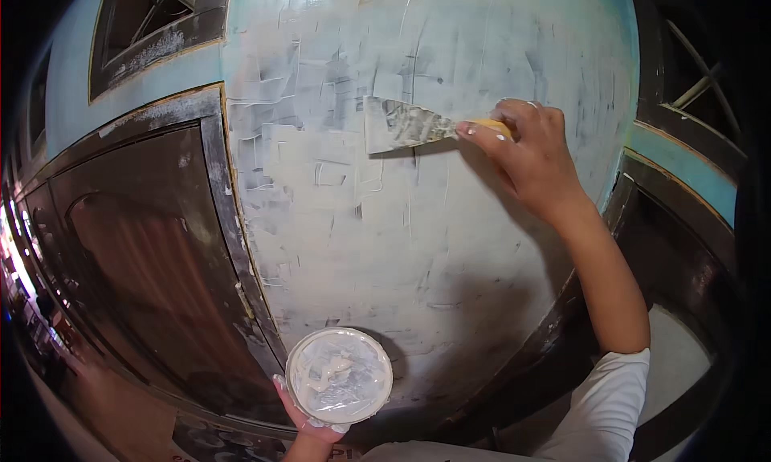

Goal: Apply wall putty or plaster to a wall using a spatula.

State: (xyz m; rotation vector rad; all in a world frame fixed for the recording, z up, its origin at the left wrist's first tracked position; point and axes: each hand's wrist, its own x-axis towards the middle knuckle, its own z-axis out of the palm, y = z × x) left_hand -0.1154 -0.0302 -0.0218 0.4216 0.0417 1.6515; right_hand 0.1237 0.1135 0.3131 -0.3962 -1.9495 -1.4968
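My right hand point(522, 153) is closed round the yellow handle of a putty knife point(414, 126). Its wide blade, smeared with white putty, points left and lies at or close to the wall point(345, 245); whether it touches is hard to tell. Uneven whitish putty covers much of that wall, with grey patches and ridges showing. Low in the view, my left hand point(309, 418) holds a round tub point(340, 375) from beneath and the left side. White putty is smeared inside the tub, and white spots mark the fingers of both hands.
A dark wooden door or shutter point(152, 245) in a scuffed frame point(221, 165) borders the wall on the left. Above it sits a latticed opening point(157, 20). Another dark frame point(683, 237) with a latticed opening point(695, 77) stands to the right, beyond my forearm.
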